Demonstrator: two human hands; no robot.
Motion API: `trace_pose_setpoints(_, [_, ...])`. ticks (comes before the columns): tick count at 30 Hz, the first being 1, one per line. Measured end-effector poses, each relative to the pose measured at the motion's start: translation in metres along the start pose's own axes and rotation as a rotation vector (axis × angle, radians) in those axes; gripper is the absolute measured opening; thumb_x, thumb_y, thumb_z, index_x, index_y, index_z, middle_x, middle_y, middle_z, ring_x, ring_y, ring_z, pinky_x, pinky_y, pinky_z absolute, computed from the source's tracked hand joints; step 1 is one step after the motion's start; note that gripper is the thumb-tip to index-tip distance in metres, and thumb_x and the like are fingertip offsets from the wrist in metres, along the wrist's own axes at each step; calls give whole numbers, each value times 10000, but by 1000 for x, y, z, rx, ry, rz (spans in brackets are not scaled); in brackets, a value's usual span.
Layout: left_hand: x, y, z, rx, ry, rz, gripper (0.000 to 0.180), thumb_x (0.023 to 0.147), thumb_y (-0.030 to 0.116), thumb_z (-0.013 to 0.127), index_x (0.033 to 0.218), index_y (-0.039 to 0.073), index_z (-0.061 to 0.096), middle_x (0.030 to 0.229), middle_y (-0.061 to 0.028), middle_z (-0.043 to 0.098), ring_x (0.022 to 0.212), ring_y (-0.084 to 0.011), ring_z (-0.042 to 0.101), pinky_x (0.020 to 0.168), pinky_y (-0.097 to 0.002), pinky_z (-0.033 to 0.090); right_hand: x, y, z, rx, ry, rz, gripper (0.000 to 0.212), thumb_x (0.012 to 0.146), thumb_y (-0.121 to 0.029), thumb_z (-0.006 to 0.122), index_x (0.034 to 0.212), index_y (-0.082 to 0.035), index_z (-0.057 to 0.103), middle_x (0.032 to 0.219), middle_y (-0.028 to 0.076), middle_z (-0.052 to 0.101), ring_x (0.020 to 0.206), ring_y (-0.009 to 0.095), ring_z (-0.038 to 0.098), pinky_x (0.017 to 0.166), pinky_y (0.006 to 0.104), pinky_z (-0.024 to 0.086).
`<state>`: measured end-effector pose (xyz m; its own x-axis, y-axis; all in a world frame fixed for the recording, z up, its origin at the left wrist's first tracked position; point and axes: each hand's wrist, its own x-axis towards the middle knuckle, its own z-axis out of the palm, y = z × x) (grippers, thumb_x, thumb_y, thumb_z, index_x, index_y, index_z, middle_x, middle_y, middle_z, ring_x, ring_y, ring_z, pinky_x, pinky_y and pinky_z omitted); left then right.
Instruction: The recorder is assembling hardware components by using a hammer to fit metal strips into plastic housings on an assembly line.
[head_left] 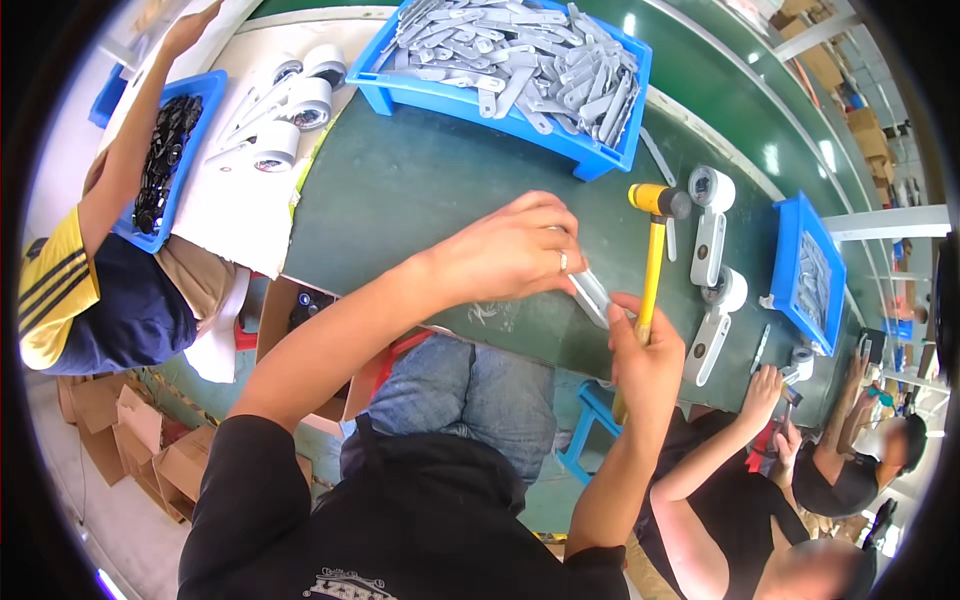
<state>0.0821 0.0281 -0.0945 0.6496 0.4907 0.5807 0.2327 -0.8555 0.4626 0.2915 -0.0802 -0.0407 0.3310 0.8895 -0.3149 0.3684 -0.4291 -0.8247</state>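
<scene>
A long, narrow grey-white plastic piece (pixel 592 298) is held at a slant above the green table. My left hand (pixel 525 250), wearing a ring, is closed on its upper end. The thumb and forefinger of my right hand (pixel 648 360) touch its lower end. That same hand is wrapped round a mallet (pixel 653 270) with a yellow handle, held upright with its yellow and black head at the top. To the right of the mallet lie two white units with round heads and long grey handles, a nearer one (pixel 712 340) and a farther one (pixel 708 240).
A blue bin (pixel 480 105) heaped with grey strip-shaped parts stands at the far side of the green table (pixel 390 190). More round-headed units (pixel 305 100) lie on a white board at left, near a blue tray of black parts (pixel 222 90). Co-workers sit on both sides.
</scene>
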Motion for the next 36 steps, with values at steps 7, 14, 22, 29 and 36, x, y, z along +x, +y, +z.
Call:
trace_pose_setpoints(7, [-14, 19, 0, 60, 39, -39, 256, 818, 242, 842, 980, 67, 750, 973, -27, 718, 1007, -225, 654, 893, -403, 519, 2, -5, -5, 103, -70, 99, 252, 987, -204, 737, 1174, -35, 744, 651, -15, 580, 453, 49, 459, 410, 238, 332])
trace_pose_setpoints(14, [-10, 23, 3, 119, 6, -56, 254, 800, 240, 857, 963, 73, 758, 981, -28, 732, 980, -212, 667, 867, -397, 529, 14, 16, -8, 365, -248, 243, 317, 1021, -202, 694, 1254, 13, 701, 690, 75, 699, 427, 55, 485, 400, 227, 349])
trace_pose_setpoints(22, [-7, 28, 0, 245, -16, -103, 220, 805, 236, 838, 992, 133, 787, 1054, -11, 748, 1038, -203, 694, 958, -405, 549, 10, 25, 0, 470, -221, 258, 319, 1034, -202, 677, 1278, 3, 693, 711, 94, 727, 425, 59, 502, 399, 227, 360])
trace_pose_setpoints(29, [9, 22, 1, 182, -185, 88, 313, 832, 171, 707, 1127, 218, 801, 1170, -35, 742, 1034, -222, 714, 977, -382, 578, 12, 26, -3, 474, -243, 249, 287, 1031, -199, 687, 1242, -8, 723, 642, 37, 671, 445, 50, 512, 409, 218, 364])
trace_pose_setpoints(36, [9, 20, -1, 157, -212, 129, 331, 818, 150, 679, 1136, 127, 768, 1113, -87, 718, 977, -252, 701, 966, -382, 556, 6, 25, 0, 470, -194, 224, 276, 1033, -192, 684, 1228, -1, 730, 636, 30, 660, 450, 45, 511, 411, 215, 366])
